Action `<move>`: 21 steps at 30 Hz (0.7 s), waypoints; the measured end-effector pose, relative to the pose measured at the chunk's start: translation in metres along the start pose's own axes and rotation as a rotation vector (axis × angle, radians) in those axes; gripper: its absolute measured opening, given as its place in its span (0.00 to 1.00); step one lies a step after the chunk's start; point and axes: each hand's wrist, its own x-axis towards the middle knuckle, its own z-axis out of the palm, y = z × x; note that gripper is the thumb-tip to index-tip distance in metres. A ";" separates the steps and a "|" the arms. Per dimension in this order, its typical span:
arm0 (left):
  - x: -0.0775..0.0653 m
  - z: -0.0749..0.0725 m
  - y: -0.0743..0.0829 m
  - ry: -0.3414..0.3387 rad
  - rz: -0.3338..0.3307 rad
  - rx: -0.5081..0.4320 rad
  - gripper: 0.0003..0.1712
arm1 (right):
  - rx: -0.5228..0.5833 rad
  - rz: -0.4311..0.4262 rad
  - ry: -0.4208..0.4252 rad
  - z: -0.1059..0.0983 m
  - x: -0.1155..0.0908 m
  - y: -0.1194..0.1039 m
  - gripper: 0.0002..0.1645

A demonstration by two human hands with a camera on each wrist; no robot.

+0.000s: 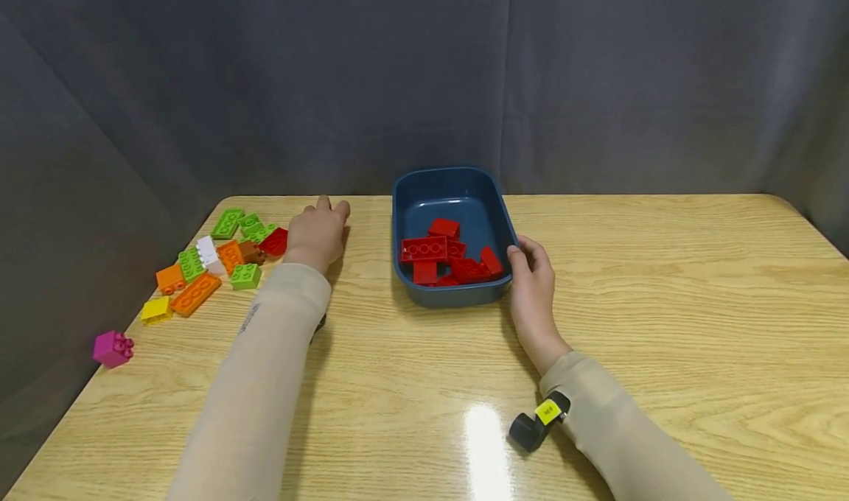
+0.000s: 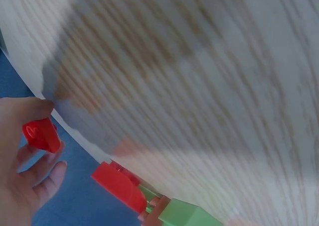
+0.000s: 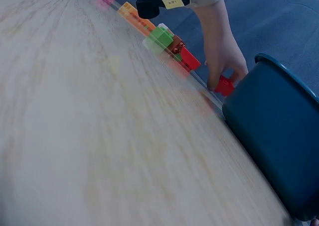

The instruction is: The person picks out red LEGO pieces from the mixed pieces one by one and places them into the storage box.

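My left hand [image 1: 315, 236] pinches a small red toy brick [image 2: 42, 135] between thumb and fingers, left of the blue bin; the hand hides this brick in the head view. In the right wrist view the same brick [image 3: 225, 85] shows just above the tabletop, close to the bin's wall. My right hand [image 1: 534, 302] grips the near right corner of the bin [image 1: 451, 295], its thumb at the rim. Several red bricks [image 1: 424, 249] lie in the bin's near half. Another red brick [image 1: 275, 242] rests on the table beside my left hand.
Mixed bricks spread over the table's left side: green [image 1: 246, 275], orange [image 1: 196, 295], white [image 1: 208, 255], brown [image 1: 251, 252] and yellow [image 1: 156, 310]. A magenta brick [image 1: 113, 348] sits nearest the left edge. A dark curtain [image 1: 597, 81] hangs behind the wooden table [image 1: 663, 302].
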 end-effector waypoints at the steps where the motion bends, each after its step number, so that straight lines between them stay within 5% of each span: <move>1: 0.000 -0.001 0.000 0.001 0.000 0.000 0.20 | 0.002 -0.001 -0.001 0.000 0.000 0.000 0.23; 12: 0.003 -0.008 0.008 0.051 -0.074 -0.198 0.28 | 0.011 -0.007 0.004 0.000 0.000 0.000 0.23; 21: 0.004 -0.020 0.023 0.124 -0.065 -0.299 0.29 | 0.002 -0.006 0.005 0.000 0.000 0.001 0.23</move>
